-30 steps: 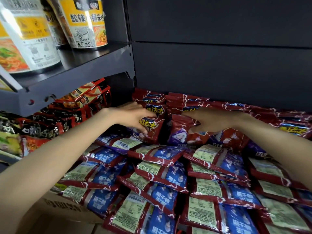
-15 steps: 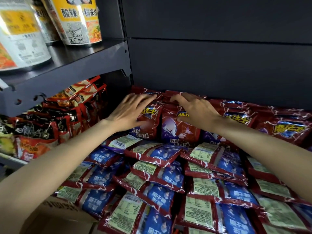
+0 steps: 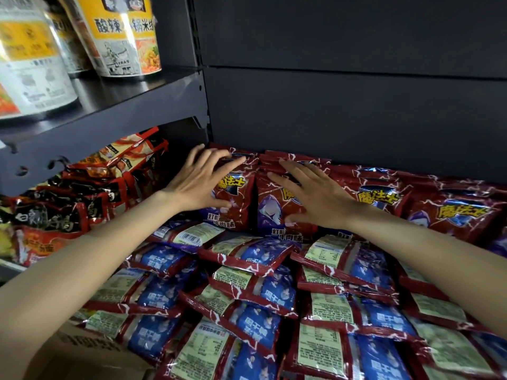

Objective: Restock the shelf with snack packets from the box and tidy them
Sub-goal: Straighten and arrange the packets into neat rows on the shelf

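Red snack packets with yellow lettering stand in a row against the dark back panel of the shelf. My left hand [image 3: 201, 182] lies with spread fingers on the leftmost upright packet [image 3: 233, 204]. My right hand [image 3: 312, 196] presses flat on the packet beside it [image 3: 277, 215]. More upright red packets [image 3: 450, 215] continue to the right. In front lie several rows of packets [image 3: 255, 283] turned face down, showing blue and green backs. A corner of the cardboard box [image 3: 82, 355] shows at the bottom left.
On the left, a neighbouring shelf holds red and black noodle packets [image 3: 68, 209]. Above it, a dark shelf [image 3: 131, 105] carries large instant noodle cups [image 3: 129, 34]. The back panel [image 3: 356, 105] rises behind the row.
Both hands slid up and back onto the upright packets, fingers spreading flat. The two packets under them now stand straighter against the back panel. The view has moved closer.
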